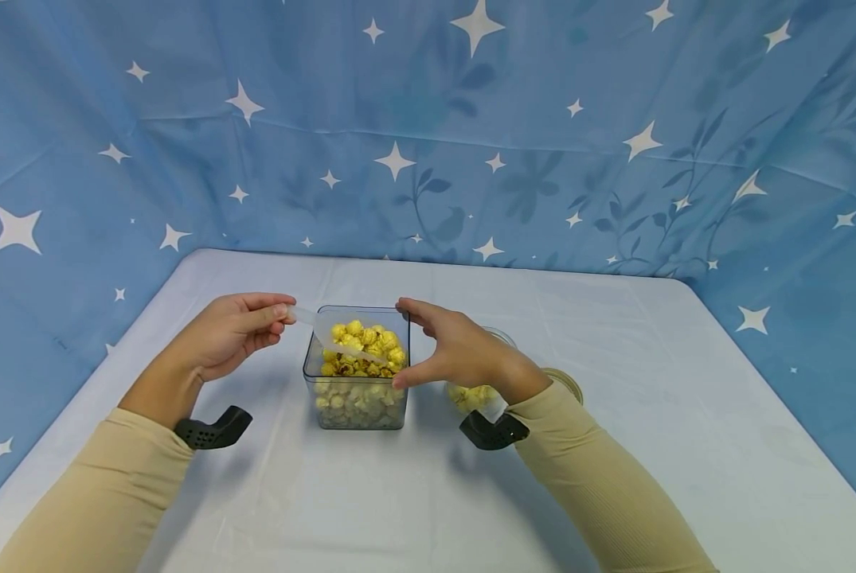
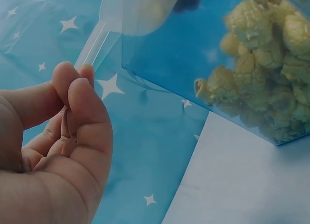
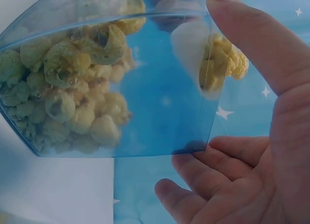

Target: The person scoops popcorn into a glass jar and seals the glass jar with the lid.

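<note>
A clear square container point(image 1: 359, 402) of yellow popcorn point(image 1: 370, 341) stands on the table. By its handle, my left hand point(image 1: 237, 330) pinches a translucent white scoop point(image 1: 304, 315) between thumb and fingers. The scoop's bowl lies over the popcorn inside the container; in the left wrist view the handle point(image 2: 98, 42) rises from the fingertips. My right hand point(image 1: 456, 346) grips the container's right side, thumb at the near corner and fingers at the far one. In the right wrist view, popcorn point(image 3: 213, 64) shows beside the whitish scoop point(image 3: 186, 45), through the container wall.
Partly hidden under my right wrist is a round clear jar point(image 1: 501, 334) with popcorn point(image 1: 470, 396) in it. A gold-coloured ring or lid point(image 1: 569, 382) lies beside it. A white cloth covers the table point(image 1: 291, 501); a blue starry curtain point(image 1: 428, 119) hangs behind.
</note>
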A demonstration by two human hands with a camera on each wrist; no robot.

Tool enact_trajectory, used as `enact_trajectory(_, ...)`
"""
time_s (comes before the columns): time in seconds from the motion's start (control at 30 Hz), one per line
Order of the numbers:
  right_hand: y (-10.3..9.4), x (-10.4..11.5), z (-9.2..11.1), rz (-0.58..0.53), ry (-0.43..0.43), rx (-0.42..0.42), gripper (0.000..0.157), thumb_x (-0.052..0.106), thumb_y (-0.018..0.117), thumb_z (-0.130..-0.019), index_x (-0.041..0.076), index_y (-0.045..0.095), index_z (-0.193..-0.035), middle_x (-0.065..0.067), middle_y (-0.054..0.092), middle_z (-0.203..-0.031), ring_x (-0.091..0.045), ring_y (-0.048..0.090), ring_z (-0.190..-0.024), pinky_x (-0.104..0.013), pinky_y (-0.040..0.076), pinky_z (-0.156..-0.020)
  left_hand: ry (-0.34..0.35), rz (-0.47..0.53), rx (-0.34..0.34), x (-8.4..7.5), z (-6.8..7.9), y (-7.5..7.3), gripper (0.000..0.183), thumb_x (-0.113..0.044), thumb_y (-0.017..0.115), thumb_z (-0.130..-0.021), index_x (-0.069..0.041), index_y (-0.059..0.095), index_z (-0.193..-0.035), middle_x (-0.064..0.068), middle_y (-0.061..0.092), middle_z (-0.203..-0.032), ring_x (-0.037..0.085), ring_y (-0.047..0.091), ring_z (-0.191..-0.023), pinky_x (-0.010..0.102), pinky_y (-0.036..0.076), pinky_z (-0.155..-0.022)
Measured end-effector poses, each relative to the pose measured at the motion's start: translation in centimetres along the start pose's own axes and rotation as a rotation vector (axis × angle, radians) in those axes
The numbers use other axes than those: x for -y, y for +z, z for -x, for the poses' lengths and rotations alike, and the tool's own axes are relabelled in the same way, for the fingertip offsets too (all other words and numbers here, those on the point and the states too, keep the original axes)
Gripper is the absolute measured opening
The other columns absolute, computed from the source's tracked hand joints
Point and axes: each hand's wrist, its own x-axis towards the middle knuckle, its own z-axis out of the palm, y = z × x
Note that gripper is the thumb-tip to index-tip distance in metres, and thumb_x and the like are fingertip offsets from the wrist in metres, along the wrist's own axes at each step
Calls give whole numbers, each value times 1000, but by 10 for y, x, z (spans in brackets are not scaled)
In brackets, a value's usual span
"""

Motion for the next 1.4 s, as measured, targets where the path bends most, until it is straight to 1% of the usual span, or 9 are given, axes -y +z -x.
enact_trajectory(0.27,-4,1,4,61,-3,-24,104,57,73,-62,16,21,-143,6,24,-144,-7,27,-127,-30,30,-101,19,67,-8,-7,3,-3,32,-19,58,-88,-3,50,-116,4,59,-91,8,55,-73,20,50,-70)
enact_trajectory(0.4,-8,-1,10,51,-14,-65,98,56,73,-63,20,26,-141,8,29,-141,-8,31,-125,-33,32,-100,42,133,-8,-11,3,-2,25,-16,57,-89,-5,54,-111,3,61,-89,8,56,-73,20,50,-70)
enact_trajectory(0.5,-12,-4,16,32,-40,-109,92,54,73,-64,19,31,-138,9,34,-137,-8,35,-122,-35,34,-99,59,169,-5,-14,2,-1,27,-15,57,-89,-3,52,-112,3,61,-90,8,56,-74,20,50,-70)
enact_trajectory(0.6,-16,-8,22,14,-63,-156,89,53,73,-64,17,34,-136,10,38,-133,-7,36,-119,-33,36,-96,74,187,-5,-16,1,2,33,-15,57,-89,-1,45,-116,3,60,-90,8,56,-75,19,50,-70)
enact_trajectory(0.77,-24,-13,38,-20,-51,-215,82,40,77,-68,15,36,-134,8,40,-132,-7,37,-118,-32,36,-95,88,221,-13,-19,-3,11,38,-13,57,-89,2,41,-120,4,60,-91,8,56,-75,19,50,-69)
enact_trajectory(0.97,-34,-7,64,-59,-18,-270,75,19,78,-70,6,38,-133,-5,41,-133,-18,37,-119,-40,32,-98,79,218,-24,-24,-11,29,45,-15,59,-87,4,39,-123,4,60,-90,7,56,-74,19,50,-69)
enact_trajectory(1.1,-33,-27,73,-69,6,-302,75,20,78,-70,8,37,-132,-5,41,-133,-18,36,-121,-40,33,-98,58,214,-10,-26,-17,42,48,-16,59,-87,5,38,-125,4,60,-91,7,56,-74,19,49,-69)
enact_trajectory(1.23,-27,-56,77,-98,49,-327,79,29,79,-68,13,37,-133,0,41,-132,-15,36,-120,-37,35,-95,43,201,-4,-28,-22,52,51,-17,59,-87,5,36,-127,4,59,-92,7,55,-74,18,49,-69)
enact_trajectory(1.4,-17,-73,82,-172,124,-325,85,35,80,-65,13,36,-133,-1,40,-132,-22,40,-117,-42,35,-95,38,173,10,-28,-26,61,51,-16,57,-89,7,34,-129,4,59,-91,7,56,-73,18,49,-68)
